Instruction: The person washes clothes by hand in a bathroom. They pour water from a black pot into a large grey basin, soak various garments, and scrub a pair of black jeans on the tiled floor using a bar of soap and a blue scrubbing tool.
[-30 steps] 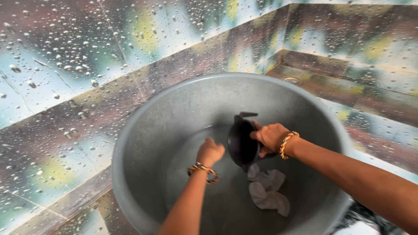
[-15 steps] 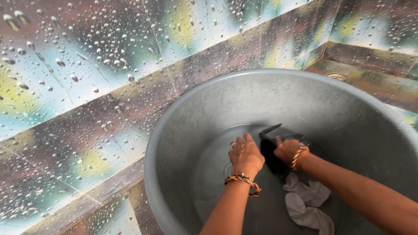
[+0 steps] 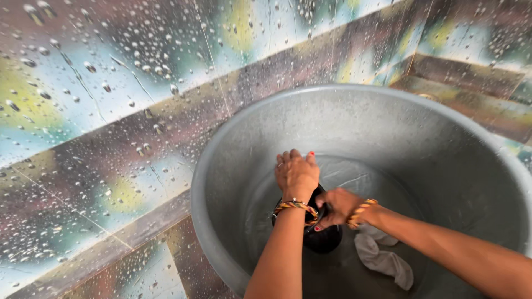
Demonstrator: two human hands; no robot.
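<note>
Inside a large grey basin, the right hand is gripping a black bowl-shaped vessel (low, near the bottom) while the left hand, fingers together, is pressing down on it beside a grey cloth.

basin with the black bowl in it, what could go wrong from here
1. The black bowl is wet and gripped only by the right hand at its rim, so it may slip and knock the basin.
2. The left hand is pressing down inside the bowl, which could tip it and splash water over the rim onto the tiled floor.
3. The grey cloth lies right beside the bowl and might get caught under it.
</note>
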